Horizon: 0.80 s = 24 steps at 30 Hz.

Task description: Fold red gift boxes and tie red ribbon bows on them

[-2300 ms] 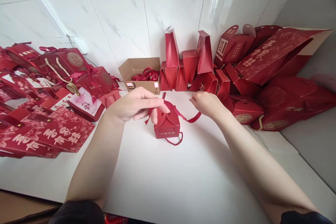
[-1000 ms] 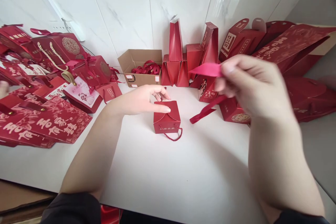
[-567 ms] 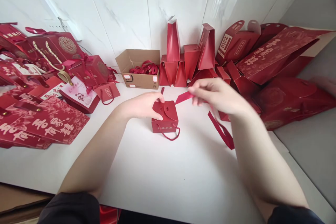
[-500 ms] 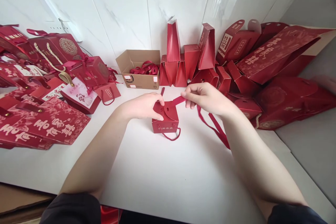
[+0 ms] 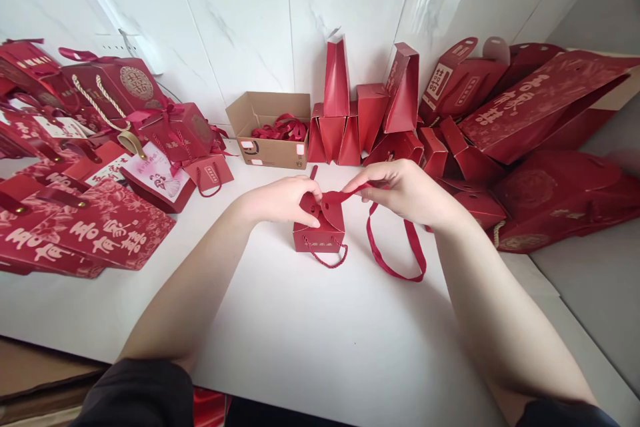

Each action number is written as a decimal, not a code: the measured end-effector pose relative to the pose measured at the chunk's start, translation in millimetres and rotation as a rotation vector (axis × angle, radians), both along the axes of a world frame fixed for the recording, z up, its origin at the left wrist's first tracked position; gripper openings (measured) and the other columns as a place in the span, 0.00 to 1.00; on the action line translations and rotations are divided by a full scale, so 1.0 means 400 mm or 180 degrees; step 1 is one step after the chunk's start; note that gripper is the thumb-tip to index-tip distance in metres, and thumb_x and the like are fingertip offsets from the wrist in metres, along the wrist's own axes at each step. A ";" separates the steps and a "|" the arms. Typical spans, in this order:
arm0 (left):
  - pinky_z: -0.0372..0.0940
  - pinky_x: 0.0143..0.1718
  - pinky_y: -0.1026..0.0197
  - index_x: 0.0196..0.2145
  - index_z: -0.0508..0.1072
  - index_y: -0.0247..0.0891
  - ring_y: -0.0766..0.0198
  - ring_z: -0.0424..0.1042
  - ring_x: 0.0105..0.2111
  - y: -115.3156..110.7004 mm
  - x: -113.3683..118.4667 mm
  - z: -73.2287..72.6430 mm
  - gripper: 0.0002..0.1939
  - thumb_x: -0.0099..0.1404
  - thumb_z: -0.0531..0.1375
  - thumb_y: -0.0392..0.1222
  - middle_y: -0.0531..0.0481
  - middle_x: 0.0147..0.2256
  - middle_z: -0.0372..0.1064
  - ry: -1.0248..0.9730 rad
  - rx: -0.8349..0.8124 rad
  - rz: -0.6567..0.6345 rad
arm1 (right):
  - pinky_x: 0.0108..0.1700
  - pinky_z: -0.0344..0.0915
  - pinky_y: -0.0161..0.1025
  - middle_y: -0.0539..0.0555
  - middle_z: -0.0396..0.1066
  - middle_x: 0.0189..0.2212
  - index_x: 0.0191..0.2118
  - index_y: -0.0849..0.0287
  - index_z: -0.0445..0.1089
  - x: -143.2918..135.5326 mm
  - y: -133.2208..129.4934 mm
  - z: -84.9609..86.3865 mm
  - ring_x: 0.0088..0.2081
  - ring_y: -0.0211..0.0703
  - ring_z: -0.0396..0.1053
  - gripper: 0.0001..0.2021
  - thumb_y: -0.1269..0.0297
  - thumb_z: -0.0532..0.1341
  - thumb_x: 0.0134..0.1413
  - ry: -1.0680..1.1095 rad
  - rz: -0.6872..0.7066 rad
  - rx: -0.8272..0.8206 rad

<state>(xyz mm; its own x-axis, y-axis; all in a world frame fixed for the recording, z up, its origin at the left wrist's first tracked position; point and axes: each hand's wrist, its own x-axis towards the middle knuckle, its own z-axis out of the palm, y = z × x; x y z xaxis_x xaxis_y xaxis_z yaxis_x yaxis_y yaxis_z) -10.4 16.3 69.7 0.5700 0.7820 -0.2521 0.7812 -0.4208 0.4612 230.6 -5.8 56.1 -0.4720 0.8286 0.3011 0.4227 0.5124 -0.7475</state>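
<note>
From here I can see 1 small red box (image 5: 319, 233) upright on the white surface (image 5: 310, 327), its twisted cord handle drooping down the front. The 2 hands are apart, 1 on either side of the box top. The left hand (image 5: 290, 200) has its thumb and fingers spread over the left part of that top, touching it. The right hand (image 5: 400, 190) pinches a red ribbon (image 5: 397, 270) between thumb and fingers, just right of the top; 1 end reaches to the flap by its holes, and the rest hangs in a loop to the box's right.

Behind the box, slightly left, sits 1 open cardboard carton (image 5: 273, 152) with more red ribbons (image 5: 283, 128) inside. Behind and to the right of the box, tall red cartons (image 5: 336, 80) stand stacked by the tiled wall (image 5: 240, 13). Well left of the box are red gift bags (image 5: 117, 223), crowded together.
</note>
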 end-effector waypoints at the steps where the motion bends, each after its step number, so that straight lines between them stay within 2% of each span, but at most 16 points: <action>1: 0.61 0.37 0.62 0.45 0.72 0.42 0.57 0.68 0.43 0.000 0.000 0.001 0.23 0.53 0.64 0.52 0.50 0.49 0.68 -0.0005 -0.0016 -0.0022 | 0.37 0.70 0.39 0.49 0.78 0.35 0.38 0.52 0.79 0.001 0.001 -0.002 0.34 0.41 0.74 0.10 0.67 0.59 0.56 -0.0189 -0.0082 0.0093; 4: 0.61 0.36 0.62 0.45 0.72 0.42 0.58 0.68 0.41 -0.002 0.002 0.005 0.21 0.54 0.64 0.51 0.50 0.48 0.68 -0.0002 -0.0037 -0.0051 | 0.37 0.70 0.41 0.49 0.79 0.35 0.37 0.51 0.79 0.003 0.002 -0.007 0.33 0.43 0.74 0.11 0.69 0.59 0.55 -0.0520 -0.0234 0.0206; 7: 0.61 0.36 0.62 0.45 0.72 0.42 0.58 0.68 0.41 -0.003 0.003 0.006 0.22 0.54 0.64 0.51 0.50 0.48 0.68 -0.0008 -0.0002 -0.0029 | 0.37 0.70 0.41 0.50 0.79 0.34 0.35 0.52 0.78 0.001 0.000 -0.006 0.34 0.44 0.75 0.07 0.64 0.61 0.57 -0.0535 -0.0218 0.0078; 10: 0.61 0.39 0.62 0.47 0.73 0.43 0.57 0.68 0.43 -0.003 0.003 0.004 0.22 0.56 0.63 0.52 0.49 0.48 0.68 -0.0073 0.0130 -0.0080 | 0.34 0.70 0.41 0.51 0.78 0.31 0.34 0.55 0.74 0.001 0.002 -0.003 0.31 0.44 0.75 0.08 0.58 0.61 0.59 -0.0312 -0.0218 -0.0258; 15: 0.61 0.41 0.61 0.48 0.74 0.44 0.57 0.69 0.44 -0.004 0.002 0.003 0.21 0.58 0.62 0.53 0.49 0.51 0.68 -0.0066 0.0207 -0.0088 | 0.30 0.70 0.41 0.54 0.78 0.27 0.28 0.56 0.67 0.004 0.014 -0.011 0.26 0.43 0.74 0.14 0.52 0.60 0.59 -0.0002 -0.0291 -0.0859; 20: 0.61 0.43 0.60 0.50 0.74 0.43 0.55 0.68 0.47 -0.002 0.000 0.000 0.24 0.57 0.62 0.54 0.48 0.52 0.68 -0.0040 0.0177 -0.0075 | 0.29 0.70 0.41 0.56 0.78 0.25 0.24 0.57 0.69 0.008 0.018 -0.015 0.26 0.44 0.73 0.17 0.50 0.62 0.57 -0.0293 -0.0239 -0.1036; 24: 0.62 0.42 0.61 0.50 0.73 0.43 0.55 0.68 0.46 0.000 -0.001 -0.002 0.25 0.57 0.62 0.54 0.48 0.52 0.68 -0.0034 0.0154 -0.0032 | 0.29 0.71 0.41 0.55 0.78 0.25 0.26 0.57 0.70 0.009 0.012 -0.001 0.25 0.42 0.73 0.18 0.49 0.60 0.59 -0.0039 0.0009 -0.1074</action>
<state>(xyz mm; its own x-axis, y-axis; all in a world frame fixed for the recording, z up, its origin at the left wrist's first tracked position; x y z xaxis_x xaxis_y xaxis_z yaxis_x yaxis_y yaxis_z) -10.6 16.4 69.0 0.5804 0.7874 -0.2080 0.7719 -0.4505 0.4485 234.2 -1.1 55.5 -0.4764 0.8792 0.0043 0.4318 0.2382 -0.8700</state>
